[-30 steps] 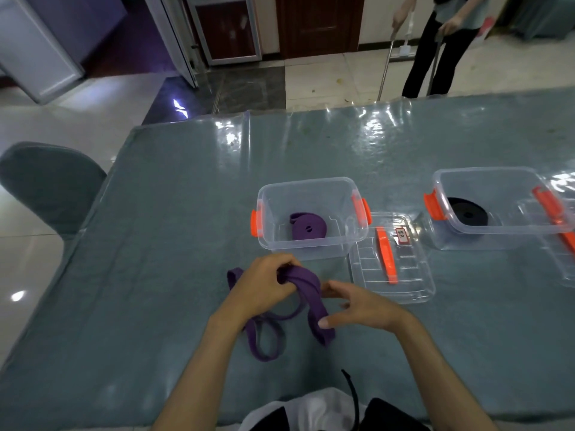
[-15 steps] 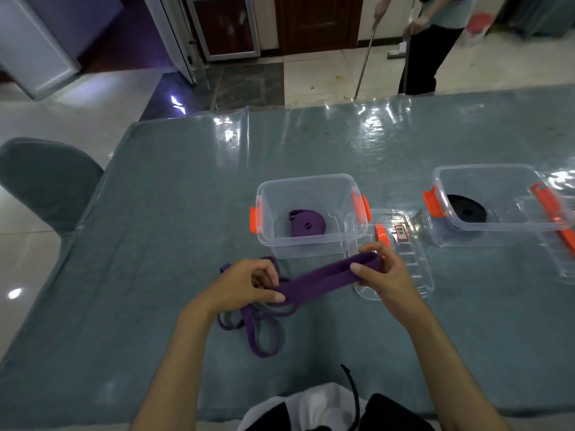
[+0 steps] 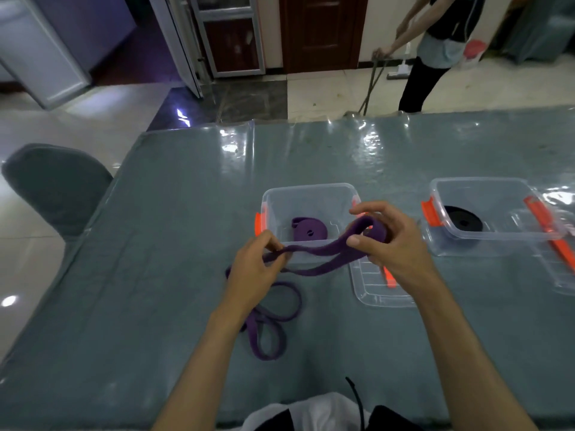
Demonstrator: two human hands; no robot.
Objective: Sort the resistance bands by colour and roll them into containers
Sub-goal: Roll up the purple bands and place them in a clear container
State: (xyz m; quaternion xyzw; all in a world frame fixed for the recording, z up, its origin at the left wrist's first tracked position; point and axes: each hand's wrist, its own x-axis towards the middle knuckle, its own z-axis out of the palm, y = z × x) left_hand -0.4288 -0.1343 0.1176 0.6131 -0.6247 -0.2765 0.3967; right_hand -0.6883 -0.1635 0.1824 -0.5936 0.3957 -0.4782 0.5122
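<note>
A long purple resistance band [image 3: 314, 255] stretches between both hands above the table. My right hand [image 3: 384, 241] pinches its curled end, just in front of a clear container [image 3: 281, 197] with orange latches. My left hand [image 3: 255, 269] grips the band further along, and the slack lies looped on the table [image 3: 270, 334]. A rolled purple band [image 3: 309, 233] rests inside that container. A second clear container [image 3: 485, 185] at the right holds a rolled black band [image 3: 463, 222].
A clear lid [image 3: 373, 293] with an orange strip lies right of the purple container; another lid [image 3: 557, 262] lies by the right container. A grey chair [image 3: 56, 188] stands at the left. A person [image 3: 435, 48] with a mop stands beyond the table's far edge.
My right hand rose toward the container and curled the band's end over. My left hand moved up along the band, and the stretched part lifted off the table.
</note>
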